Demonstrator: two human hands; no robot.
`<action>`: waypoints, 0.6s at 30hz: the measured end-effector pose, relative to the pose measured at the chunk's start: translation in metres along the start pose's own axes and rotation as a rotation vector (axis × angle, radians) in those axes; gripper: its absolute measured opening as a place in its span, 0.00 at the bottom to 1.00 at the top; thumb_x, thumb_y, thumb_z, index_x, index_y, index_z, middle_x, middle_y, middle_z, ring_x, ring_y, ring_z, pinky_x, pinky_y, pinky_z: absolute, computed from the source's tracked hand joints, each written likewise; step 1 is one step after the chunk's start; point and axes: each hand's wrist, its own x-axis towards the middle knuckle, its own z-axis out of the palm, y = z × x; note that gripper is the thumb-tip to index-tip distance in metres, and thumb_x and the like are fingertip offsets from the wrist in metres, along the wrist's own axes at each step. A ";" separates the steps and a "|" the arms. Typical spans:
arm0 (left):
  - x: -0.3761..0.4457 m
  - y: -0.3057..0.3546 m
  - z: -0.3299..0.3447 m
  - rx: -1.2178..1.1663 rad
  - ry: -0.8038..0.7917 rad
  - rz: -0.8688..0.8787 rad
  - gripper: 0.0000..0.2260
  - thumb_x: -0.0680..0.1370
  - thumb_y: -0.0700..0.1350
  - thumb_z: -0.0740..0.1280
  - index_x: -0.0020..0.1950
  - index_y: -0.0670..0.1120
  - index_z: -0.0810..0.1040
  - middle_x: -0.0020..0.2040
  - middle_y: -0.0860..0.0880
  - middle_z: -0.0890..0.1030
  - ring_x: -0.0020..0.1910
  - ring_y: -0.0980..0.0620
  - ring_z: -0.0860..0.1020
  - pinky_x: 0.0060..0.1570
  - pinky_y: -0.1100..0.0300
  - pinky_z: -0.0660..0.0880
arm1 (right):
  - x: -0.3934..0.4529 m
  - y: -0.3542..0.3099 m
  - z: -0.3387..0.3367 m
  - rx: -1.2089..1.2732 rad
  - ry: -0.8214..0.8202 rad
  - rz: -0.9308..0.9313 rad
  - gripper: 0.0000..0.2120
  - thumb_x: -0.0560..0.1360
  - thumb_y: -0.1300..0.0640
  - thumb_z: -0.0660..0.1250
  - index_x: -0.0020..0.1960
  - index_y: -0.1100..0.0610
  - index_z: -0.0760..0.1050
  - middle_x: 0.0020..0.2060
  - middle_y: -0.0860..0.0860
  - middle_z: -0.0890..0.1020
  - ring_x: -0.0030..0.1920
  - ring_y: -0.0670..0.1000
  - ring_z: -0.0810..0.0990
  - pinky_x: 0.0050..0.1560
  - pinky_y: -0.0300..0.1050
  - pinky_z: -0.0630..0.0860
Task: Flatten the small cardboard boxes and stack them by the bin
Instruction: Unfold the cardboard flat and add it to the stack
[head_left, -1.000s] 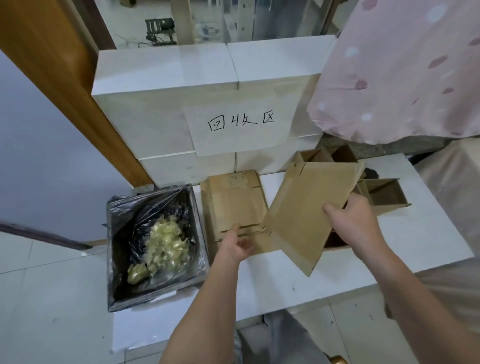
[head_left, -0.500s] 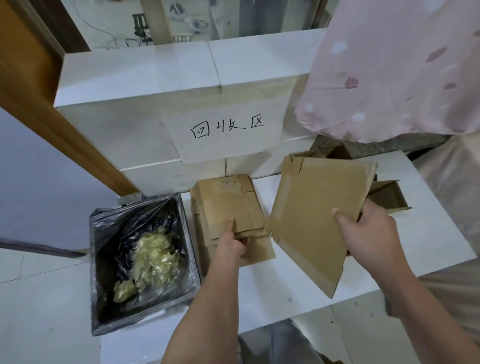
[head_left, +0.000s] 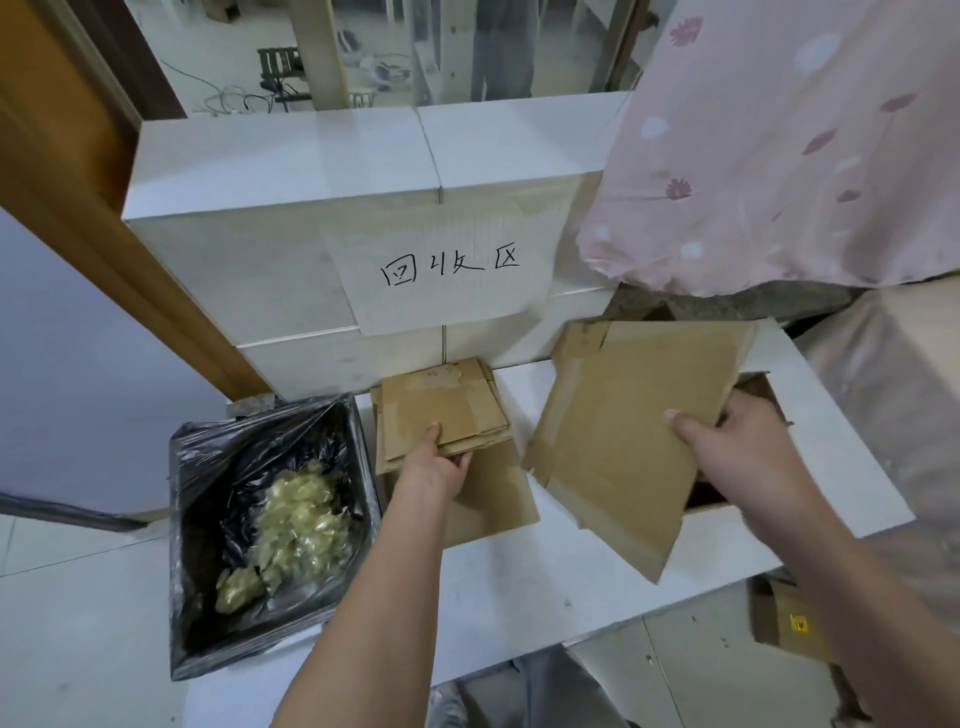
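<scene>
The person's right hand grips a flattened cardboard box, thumb on top, and holds it tilted above the white table. The left hand pinches the near edge of the stack of flattened boxes, which lies just beside the bin with the black bag.
</scene>
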 end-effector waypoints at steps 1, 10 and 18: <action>-0.004 0.001 0.002 -0.008 -0.006 -0.004 0.19 0.74 0.42 0.77 0.63 0.42 0.79 0.60 0.43 0.82 0.60 0.42 0.80 0.59 0.47 0.79 | -0.001 0.003 0.010 0.034 -0.021 0.023 0.07 0.77 0.56 0.70 0.44 0.44 0.77 0.46 0.43 0.83 0.51 0.53 0.82 0.57 0.58 0.79; -0.024 -0.001 -0.006 -0.064 -0.090 -0.026 0.14 0.73 0.40 0.77 0.57 0.42 0.81 0.51 0.42 0.83 0.57 0.41 0.82 0.57 0.45 0.80 | -0.008 0.059 0.107 0.673 -0.291 0.460 0.11 0.82 0.64 0.61 0.64 0.58 0.73 0.58 0.56 0.82 0.57 0.58 0.81 0.58 0.57 0.80; -0.022 -0.001 -0.021 -0.059 -0.123 0.027 0.17 0.74 0.41 0.76 0.61 0.41 0.78 0.58 0.40 0.81 0.61 0.40 0.79 0.60 0.44 0.78 | -0.003 0.108 0.203 0.946 -0.343 0.723 0.11 0.84 0.63 0.58 0.63 0.60 0.74 0.62 0.59 0.80 0.61 0.55 0.79 0.64 0.51 0.74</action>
